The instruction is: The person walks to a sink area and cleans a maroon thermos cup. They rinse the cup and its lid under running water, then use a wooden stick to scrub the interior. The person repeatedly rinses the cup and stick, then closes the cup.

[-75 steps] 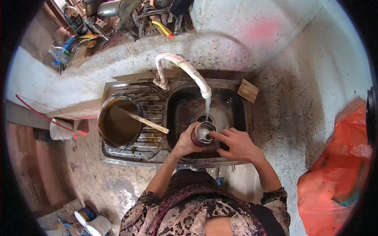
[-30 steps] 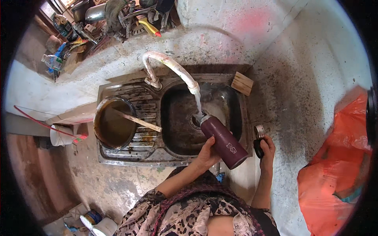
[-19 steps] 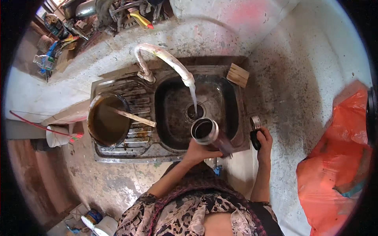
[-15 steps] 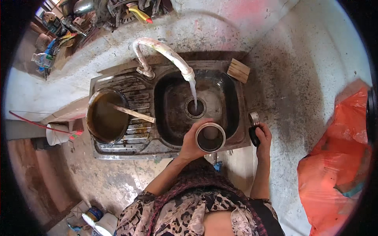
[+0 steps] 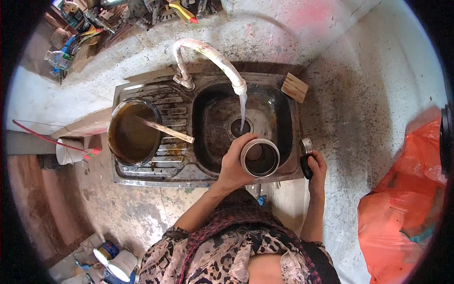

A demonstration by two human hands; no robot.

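Over the sink's front edge, my left hand [image 5: 233,163] is wrapped round a steel cup [image 5: 261,166] with a bright rim and a dark inside; its mouth faces up toward me. To its right, my right hand [image 5: 317,170] is closed on a small round lid [image 5: 307,145] with a metal rim and a black part. Water runs from the curved, paint-stained faucet [image 5: 215,56] into the sink [image 5: 217,142], landing near the drain [image 5: 241,127], just beyond the cup.
A black-rimmed bucket [image 5: 158,111] of murky brown liquid stands on the ridged drainboard [image 5: 171,157], a wooden stick [image 5: 172,131] leaning out of it. A wood block [image 5: 294,87] lies at the sink's far right corner. Orange plastic sheeting [image 5: 397,208] hangs far right.
The cup in my left hand has shifted slightly right and up, tilting a little so more of its inner wall shows. The view has moved slightly; my right hand keeps the lid.
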